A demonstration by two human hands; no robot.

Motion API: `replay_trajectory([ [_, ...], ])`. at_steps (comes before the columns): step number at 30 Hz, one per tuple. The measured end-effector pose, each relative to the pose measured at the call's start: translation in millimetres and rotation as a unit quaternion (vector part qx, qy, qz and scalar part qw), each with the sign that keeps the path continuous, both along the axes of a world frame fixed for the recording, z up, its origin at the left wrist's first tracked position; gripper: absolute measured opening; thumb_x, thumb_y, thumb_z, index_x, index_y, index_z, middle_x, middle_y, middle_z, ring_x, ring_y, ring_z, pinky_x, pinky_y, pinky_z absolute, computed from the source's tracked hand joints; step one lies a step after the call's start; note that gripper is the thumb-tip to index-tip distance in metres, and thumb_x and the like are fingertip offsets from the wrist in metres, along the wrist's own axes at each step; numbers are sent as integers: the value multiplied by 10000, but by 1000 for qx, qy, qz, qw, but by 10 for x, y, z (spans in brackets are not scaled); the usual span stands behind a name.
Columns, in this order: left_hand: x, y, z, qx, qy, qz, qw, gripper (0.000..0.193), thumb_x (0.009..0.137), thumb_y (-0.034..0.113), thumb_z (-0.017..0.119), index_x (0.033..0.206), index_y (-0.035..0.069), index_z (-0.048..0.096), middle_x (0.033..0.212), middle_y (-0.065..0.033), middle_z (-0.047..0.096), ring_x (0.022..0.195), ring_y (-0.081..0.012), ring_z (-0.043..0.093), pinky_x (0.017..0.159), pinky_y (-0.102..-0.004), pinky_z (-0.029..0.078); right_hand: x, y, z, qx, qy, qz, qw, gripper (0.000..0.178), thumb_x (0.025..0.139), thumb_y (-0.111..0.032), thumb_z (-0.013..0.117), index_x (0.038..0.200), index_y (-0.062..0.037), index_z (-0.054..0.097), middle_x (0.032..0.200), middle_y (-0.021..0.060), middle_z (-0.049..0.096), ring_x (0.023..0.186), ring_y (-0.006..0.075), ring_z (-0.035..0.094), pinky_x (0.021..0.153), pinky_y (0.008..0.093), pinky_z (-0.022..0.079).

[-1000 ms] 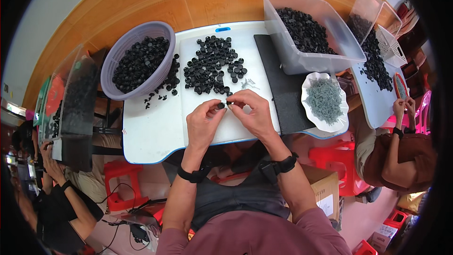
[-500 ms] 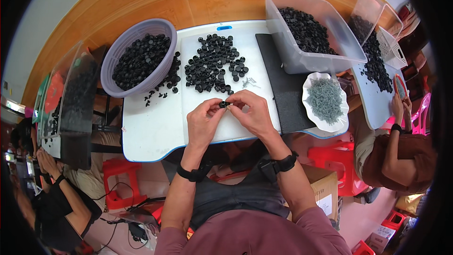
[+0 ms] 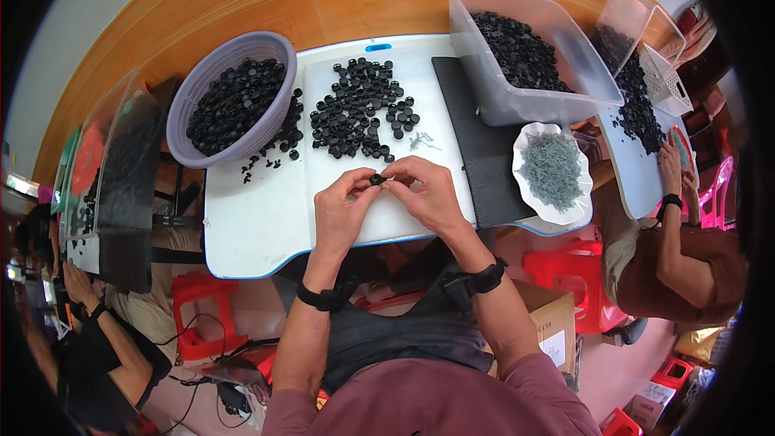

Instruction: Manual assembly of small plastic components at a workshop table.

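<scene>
A basket (image 3: 257, 141) holds black caps (image 3: 234, 105) at ten o'clock, a tub (image 3: 549, 105) black pieces (image 3: 521, 52) at two, a dish (image 3: 536, 202) pins (image 3: 551, 168) at three. Amid them, left-hand fingers (image 3: 353, 182) and right-hand fingers (image 3: 413, 167) pinch a black part (image 3: 377, 180), loose caps (image 3: 351, 113) at twelve.

On the table (image 3: 250, 234), a basket (image 3: 202, 70) of caps (image 3: 234, 109) is set at left. A heap of caps (image 3: 343, 121) is spread at centre, behind the left hand (image 3: 342, 203) and right hand (image 3: 425, 195). Right of the heap a mat (image 3: 496, 202) is laid; farther right, a bin (image 3: 537, 107) is placed behind a dish (image 3: 556, 216).
</scene>
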State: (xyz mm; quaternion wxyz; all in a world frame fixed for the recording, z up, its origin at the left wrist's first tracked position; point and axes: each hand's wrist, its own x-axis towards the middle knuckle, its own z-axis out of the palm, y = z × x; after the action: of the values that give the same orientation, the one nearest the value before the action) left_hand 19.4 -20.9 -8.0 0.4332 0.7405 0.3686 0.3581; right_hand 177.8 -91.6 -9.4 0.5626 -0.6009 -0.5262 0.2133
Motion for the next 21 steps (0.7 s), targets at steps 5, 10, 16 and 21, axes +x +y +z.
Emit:
replay_trajectory([
  [5,-10,22,-49,-14,-19,-15,1000,270,851,40,769,1116,11,724,921,-109,764,809,-154,736,742,-277,577,5,-3,31,8,-6,7,1000,144,837,-45,752,978,-18,737,917,96,737,764,187,701,655,290,546],
  [10,-9,32,-61,-17,-14,-16,1000,277,853,55,769,1124,16,726,914,-108,767,827,-163,743,762,-288,580,7,-13,33,-4,8,-10,1000,145,844,-49,752,986,-21,744,915,95,746,753,182,704,657,290,549],
  [16,-6,2,11,-19,3,-13,1000,282,853,50,770,1127,5,727,919,-98,771,844,-144,733,779,-272,572,19,-8,-14,-4,21,-5,1000,134,847,-41,749,979,-21,760,927,96,755,783,173,716,679,285,557],
  [21,-18,-4,4,-25,22,-6,999,282,857,39,765,1133,-5,726,921,-91,772,853,-121,722,784,-255,566,10,-4,8,6,33,8,999,124,848,-21,740,969,-13,765,942,97,759,804,168,719,709,279,562],
])
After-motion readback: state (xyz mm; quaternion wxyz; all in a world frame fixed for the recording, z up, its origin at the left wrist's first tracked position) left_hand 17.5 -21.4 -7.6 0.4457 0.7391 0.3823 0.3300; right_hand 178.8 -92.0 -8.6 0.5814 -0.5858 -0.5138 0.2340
